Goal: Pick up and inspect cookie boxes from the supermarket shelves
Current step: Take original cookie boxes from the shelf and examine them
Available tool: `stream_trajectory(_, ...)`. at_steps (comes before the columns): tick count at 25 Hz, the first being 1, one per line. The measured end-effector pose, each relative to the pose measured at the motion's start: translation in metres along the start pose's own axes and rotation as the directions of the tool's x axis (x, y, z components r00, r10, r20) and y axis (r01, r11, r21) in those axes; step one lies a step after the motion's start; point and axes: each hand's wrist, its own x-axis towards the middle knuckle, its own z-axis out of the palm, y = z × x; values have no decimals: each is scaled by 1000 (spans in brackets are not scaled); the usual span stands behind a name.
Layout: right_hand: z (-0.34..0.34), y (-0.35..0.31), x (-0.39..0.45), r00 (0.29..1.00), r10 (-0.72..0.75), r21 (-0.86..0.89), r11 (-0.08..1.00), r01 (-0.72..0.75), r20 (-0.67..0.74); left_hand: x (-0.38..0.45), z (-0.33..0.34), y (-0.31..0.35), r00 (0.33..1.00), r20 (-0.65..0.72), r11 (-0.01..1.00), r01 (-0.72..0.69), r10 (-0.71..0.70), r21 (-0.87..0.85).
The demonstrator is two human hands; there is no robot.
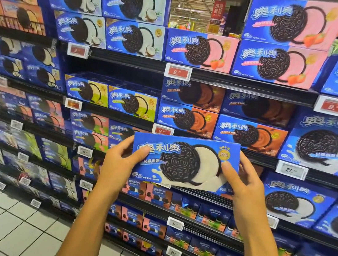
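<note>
Both bare forearms reach up from the bottom edge. Left hand (122,160) and right hand (241,181) grip the short ends of a blue Oreo box (182,162), thumbs curled onto its front, fingers behind. It is held level in front of the shelves (237,83), face to the camera, showing a dark cookie stamped "OREO", white cream, Chinese lettering and a gold "100%" seal. Behind it stand strawberry boxes (201,50) with pink panels, coconut boxes (137,1), chocolate boxes (187,118), and price tags (178,71) reading "9.90"; another reads "21".
</note>
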Motion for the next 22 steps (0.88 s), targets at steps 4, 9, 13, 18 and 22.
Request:
stream_trajectory(4,-7,1,-1,975,135,295,938,-183,174,3,-4,-1,999,-9,998,37,-38,-59)
stream_trajectory(9,1,-1,-2,985,119,364,918,-156,123,7,2,10,995,19,993,92,-93,80)
stream_trajectory(13,26,-3,1,994,106,235,966,-108,19,-6,31,24,994,105,928,-65,28,366)
stream_trajectory(18,66,-10,-5,998,-41,113,993,36,37,-22,68,27,935,356,998,-18,-3,57)
stream_trajectory(22,72,-14,-7,987,-10,35,999,5,162,-15,49,6,957,259,877,235,-132,-419)
